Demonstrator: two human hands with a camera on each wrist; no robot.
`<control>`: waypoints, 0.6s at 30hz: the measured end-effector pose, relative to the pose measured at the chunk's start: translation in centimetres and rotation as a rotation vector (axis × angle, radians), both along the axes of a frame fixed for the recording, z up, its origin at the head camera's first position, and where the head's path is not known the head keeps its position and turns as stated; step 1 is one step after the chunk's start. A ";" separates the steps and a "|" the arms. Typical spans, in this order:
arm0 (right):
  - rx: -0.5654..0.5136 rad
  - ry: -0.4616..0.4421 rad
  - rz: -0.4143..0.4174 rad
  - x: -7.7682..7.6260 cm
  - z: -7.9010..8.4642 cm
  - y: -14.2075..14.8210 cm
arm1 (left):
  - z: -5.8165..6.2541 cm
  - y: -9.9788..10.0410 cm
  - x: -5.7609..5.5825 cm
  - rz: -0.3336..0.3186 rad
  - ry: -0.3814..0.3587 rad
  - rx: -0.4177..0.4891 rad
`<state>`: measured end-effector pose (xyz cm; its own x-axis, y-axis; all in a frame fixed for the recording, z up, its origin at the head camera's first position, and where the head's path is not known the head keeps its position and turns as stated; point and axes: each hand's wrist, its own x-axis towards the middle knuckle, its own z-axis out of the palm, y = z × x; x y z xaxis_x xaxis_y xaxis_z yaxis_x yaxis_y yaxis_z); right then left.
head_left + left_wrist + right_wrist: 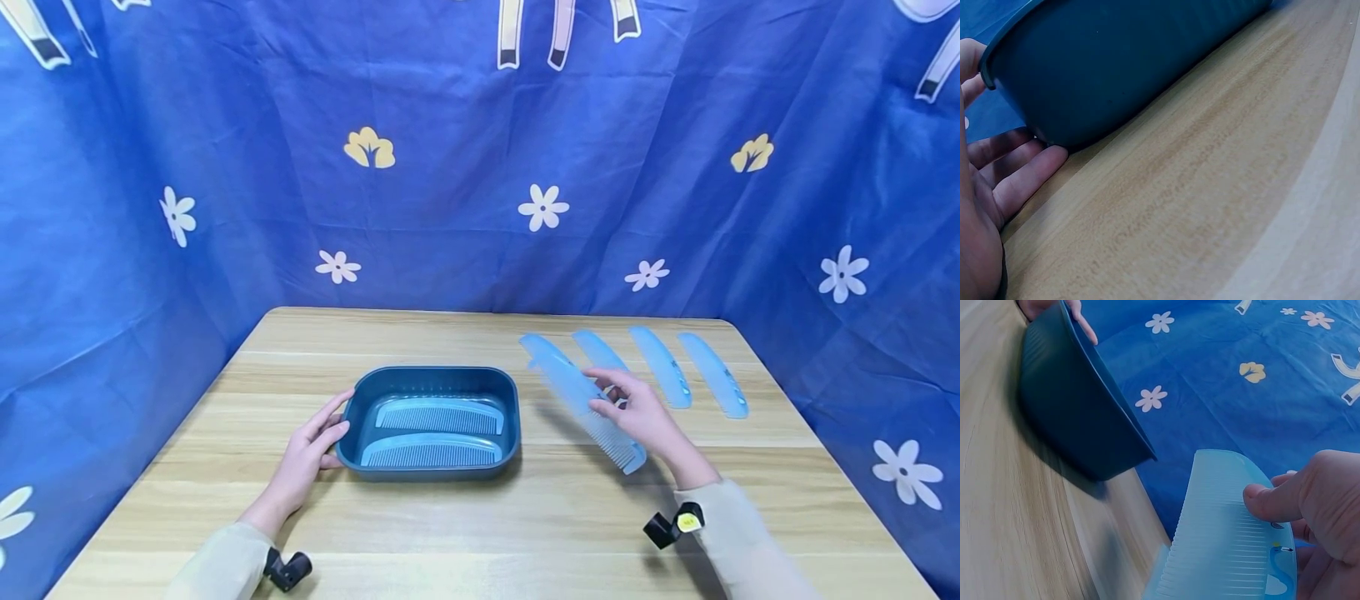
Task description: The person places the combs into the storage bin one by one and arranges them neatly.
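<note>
My left hand (300,462) grips the left end of a dark teal plastic basin (427,473), fingers at its rim and lower edge. Two light blue combs (442,417) lie inside, one behind the other, teeth toward me. To the basin's right, my right hand (633,408) pinches another translucent blue comb (558,371) by its curved back, thumb on one face. This comb slants over the table and casts a shadow. In the right wrist view, its teeth (1194,550) face the basin and a printed blue bird shows near the back.
Behind and right of my right hand lie more blue combs on the wooden table (465,533): one partly covered (600,348), one in the middle (660,367) and one rightmost (712,375). A blue patterned curtain (450,233) surrounds the table's back and sides.
</note>
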<state>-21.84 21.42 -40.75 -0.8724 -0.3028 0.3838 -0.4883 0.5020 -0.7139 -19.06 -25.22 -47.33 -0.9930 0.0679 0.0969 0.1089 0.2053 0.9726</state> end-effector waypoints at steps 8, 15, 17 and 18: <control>-0.009 -0.016 0.030 0.6 1.2 -1.8 | -0.2 -0.1 -0.1 -0.016 0.025 0.008; -0.045 0.045 0.054 1.7 2.9 -3.7 | -0.1 -0.1 0.0 -0.019 0.028 0.005; -0.043 0.051 0.062 1.6 3.0 -4.0 | -0.1 -0.1 0.0 -0.021 0.028 0.005; -0.047 0.054 0.069 1.6 2.9 -4.1 | 0.0 -0.1 0.0 -0.021 0.029 0.005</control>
<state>-20.28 17.30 -37.83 -0.8276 -0.3420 0.4451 -0.5591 0.4321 -0.7076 -19.07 -25.29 -47.38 -0.9881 0.0884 0.1258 0.1412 0.1975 0.9701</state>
